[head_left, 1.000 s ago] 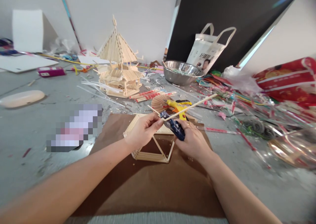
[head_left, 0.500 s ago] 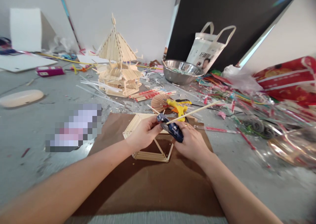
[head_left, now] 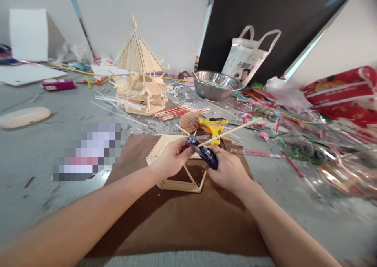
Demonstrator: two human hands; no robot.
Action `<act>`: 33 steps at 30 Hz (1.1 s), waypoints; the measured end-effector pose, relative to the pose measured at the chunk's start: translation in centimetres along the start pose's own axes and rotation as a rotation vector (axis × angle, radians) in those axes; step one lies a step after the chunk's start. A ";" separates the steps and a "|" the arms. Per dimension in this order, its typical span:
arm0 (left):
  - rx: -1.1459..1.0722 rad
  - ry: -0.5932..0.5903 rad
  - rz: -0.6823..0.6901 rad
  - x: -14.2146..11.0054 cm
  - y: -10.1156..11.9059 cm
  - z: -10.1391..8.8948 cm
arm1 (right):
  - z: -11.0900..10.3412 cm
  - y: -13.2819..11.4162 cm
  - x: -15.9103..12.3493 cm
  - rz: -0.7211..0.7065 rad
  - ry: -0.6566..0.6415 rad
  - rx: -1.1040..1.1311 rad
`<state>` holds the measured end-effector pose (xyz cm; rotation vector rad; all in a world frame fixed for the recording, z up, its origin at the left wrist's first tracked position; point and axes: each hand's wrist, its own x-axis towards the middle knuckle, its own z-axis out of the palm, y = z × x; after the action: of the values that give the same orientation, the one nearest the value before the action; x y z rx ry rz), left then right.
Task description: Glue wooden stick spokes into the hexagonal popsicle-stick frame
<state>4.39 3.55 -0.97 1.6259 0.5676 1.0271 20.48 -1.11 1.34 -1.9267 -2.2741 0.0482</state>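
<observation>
My right hand is closed round a dark blue hand tool with a grey metal part; its exact kind is unclear. A thin pale wooden stick crosses the tool and slants up to the right. My left hand pinches at the stick's lower end, close against the tool; its fingertips are partly hidden. Beneath both hands lies a flat frame of glued sticks, with a slatted part on the left and an open middle. It rests on a brown sheet.
Beyond the sheet are a yellow glue gun, red-and-white stick bundles and a stick pagoda. A steel bowl and white bag stand behind. A blurred-out phone-like object lies left; plastic scraps litter the right.
Hands, tool and stick hold nearly the same pose. The stick's far end has shifted slightly upward; the whole view has moved a little.
</observation>
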 end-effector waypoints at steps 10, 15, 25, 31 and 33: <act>0.124 0.045 -0.039 0.0 0.1 0.1 | -0.6 -0.4 0.1 0.086 -0.074 0.007; 0.281 0.077 -0.081 -0.1 0.4 0.4 | -0.6 -0.6 0.2 0.114 -0.081 -0.006; -0.114 -0.006 -0.277 0.1 -0.3 0.0 | -0.4 0.0 0.0 0.052 -0.030 0.056; -0.438 -0.119 -0.445 0.2 0.0 -0.4 | -0.4 0.2 0.0 0.018 -0.037 0.050; -0.484 -0.143 -0.471 0.3 0.2 -0.6 | -0.4 0.1 0.0 0.016 -0.042 0.036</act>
<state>3.99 4.02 -0.68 1.0589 0.5221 0.6269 20.68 -1.14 1.75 -1.9441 -2.2680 0.1327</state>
